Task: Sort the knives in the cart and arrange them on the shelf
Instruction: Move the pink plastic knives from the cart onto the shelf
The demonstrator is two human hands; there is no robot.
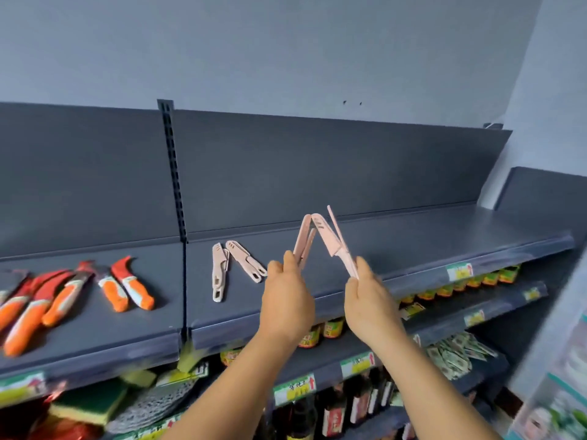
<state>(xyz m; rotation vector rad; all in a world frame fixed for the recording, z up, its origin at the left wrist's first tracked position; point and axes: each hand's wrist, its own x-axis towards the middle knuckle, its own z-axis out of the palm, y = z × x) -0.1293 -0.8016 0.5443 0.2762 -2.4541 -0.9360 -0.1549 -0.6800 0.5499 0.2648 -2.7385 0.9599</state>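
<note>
Pale pink sheathed knives (330,239), slim, pinched in both hands above shelf (413,236)

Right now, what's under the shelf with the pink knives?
Under the top shelf sit jars with red labels and yellow price tags. The shelf and the two hands cover whatever is farther back.

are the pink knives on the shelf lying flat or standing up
Lying flat. The two pink knives rest on the top shelf, handles toward its front edge, blade ends close together. The pink ones in the left hand and right hand point upward.
</note>
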